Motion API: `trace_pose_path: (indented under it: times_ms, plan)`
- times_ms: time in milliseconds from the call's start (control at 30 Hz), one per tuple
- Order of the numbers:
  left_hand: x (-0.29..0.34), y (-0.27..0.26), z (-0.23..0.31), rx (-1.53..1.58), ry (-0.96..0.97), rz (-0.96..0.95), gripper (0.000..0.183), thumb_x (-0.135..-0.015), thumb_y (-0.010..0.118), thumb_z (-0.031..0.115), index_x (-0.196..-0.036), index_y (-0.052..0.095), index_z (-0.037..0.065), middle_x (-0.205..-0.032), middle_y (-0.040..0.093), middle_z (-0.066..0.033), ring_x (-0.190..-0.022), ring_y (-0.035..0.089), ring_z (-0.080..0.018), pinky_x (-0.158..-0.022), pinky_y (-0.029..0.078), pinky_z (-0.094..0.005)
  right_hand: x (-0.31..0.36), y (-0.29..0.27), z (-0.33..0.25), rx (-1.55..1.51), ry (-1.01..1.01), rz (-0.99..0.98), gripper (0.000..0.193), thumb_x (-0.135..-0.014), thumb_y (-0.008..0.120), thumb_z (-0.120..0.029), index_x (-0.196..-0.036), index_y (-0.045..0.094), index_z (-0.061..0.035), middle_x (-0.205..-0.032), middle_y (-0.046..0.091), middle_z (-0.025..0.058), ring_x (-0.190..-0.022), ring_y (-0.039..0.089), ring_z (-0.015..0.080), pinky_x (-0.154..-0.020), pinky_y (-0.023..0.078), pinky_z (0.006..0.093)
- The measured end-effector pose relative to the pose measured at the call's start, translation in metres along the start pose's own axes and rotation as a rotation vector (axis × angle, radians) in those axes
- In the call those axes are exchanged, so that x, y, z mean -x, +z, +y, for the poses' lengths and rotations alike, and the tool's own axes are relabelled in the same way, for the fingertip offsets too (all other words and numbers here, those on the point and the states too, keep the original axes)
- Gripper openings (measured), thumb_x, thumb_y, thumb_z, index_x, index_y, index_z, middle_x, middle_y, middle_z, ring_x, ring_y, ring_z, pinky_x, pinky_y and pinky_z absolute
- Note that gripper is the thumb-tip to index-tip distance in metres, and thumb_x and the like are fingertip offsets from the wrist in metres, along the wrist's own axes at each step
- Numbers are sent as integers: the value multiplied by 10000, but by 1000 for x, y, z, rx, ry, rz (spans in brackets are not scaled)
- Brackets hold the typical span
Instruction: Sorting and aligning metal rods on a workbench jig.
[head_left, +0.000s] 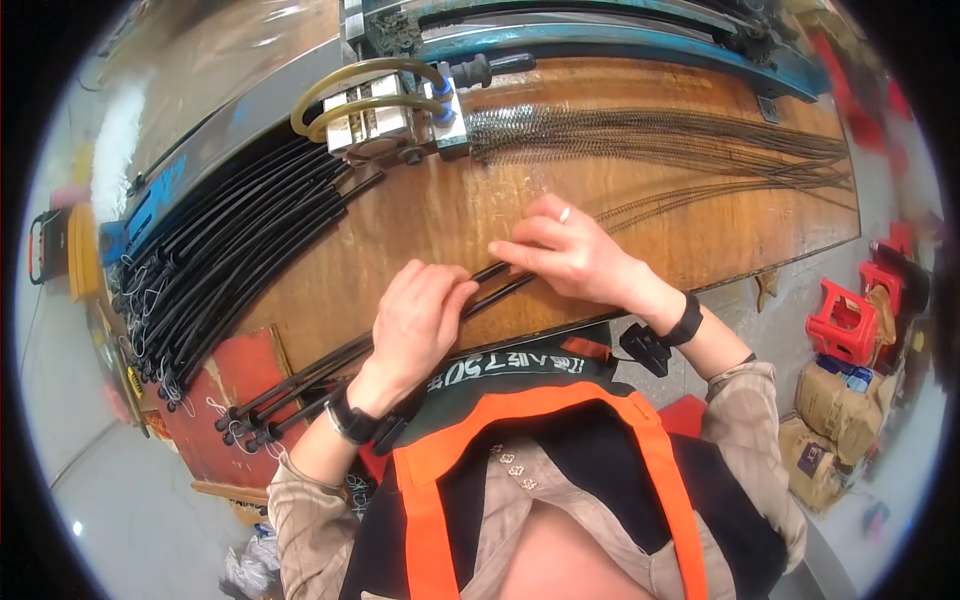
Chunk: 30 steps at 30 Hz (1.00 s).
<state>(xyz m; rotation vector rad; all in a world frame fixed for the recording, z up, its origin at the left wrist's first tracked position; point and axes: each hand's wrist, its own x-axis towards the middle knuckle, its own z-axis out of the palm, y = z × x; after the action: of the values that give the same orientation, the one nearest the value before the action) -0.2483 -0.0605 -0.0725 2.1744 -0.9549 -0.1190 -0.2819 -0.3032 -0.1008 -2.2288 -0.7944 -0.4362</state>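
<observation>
Over the wooden tabletop, my left hand [418, 318] is closed around a few long, thin black tubes [488, 298]. They slant from the lower left, where capped ends with white string loops [250, 430] stick out past my left wrist, up to the right. My right hand [570, 255] is closed in a pinch at their upper ends; its fingertips hide exactly what it grips. Thin coiled wire springs [700, 185] lie just beyond my right hand, and the nearest strands run up to its knuckles. I cannot tell if one is in the fingers.
A metal clamp block with yellowish hoses [390, 115] stands at the table's far side. Many black tubes [240, 225] are heaped on the left. A blue machine rail [620, 55] crosses the back. Red stools [845, 320] and brown packages [835, 420] are on the right floor.
</observation>
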Motion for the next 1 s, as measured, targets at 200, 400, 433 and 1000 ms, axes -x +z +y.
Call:
trace_pose_path:
  times_ms: [200, 400, 433, 1000]
  plan:
    - [-7, 15, -4, 42, -15, 87, 110, -834, 712, 91, -921, 648, 68, -948, 600, -77, -926, 562, -276, -772, 433, -380, -14, -13, 0, 94, 53, 5, 408, -707, 780, -96, -1101, 678, -60, -1017, 618, 76, -914, 576, 290, -788, 476, 407]
    - [8, -46, -61, -465, -124, 289, 145, -846, 714, 171, -951, 646, 97, -995, 591, -70, -941, 552, -274, -773, 407, -422, -23, -21, 36, 601, 217, -84, 255, -757, 687, -28, -1009, 666, -55, -938, 587, 86, -931, 558, 305, -793, 460, 398]
    - [11, -64, -73, -634, -229, 294, 151, -849, 718, 194, -946, 649, 101, -978, 591, -65, -927, 551, -271, -774, 404, -427, -24, -20, 35, 594, 207, -86, 255, -757, 687, -28, -1009, 666, -55, -938, 587, 86, -931, 558, 305, -793, 460, 398]
    - [10, -17, -14, -260, -41, 103, 152, -820, 744, 169, -862, 633, 74, -753, 547, -76, -717, 565, -271, -610, 478, -382, -17, -5, 2, 10, 276, -64, 155, -779, 775, -184, -890, 720, -92, -702, 550, 64, -684, 539, 273, -631, 460, 371]
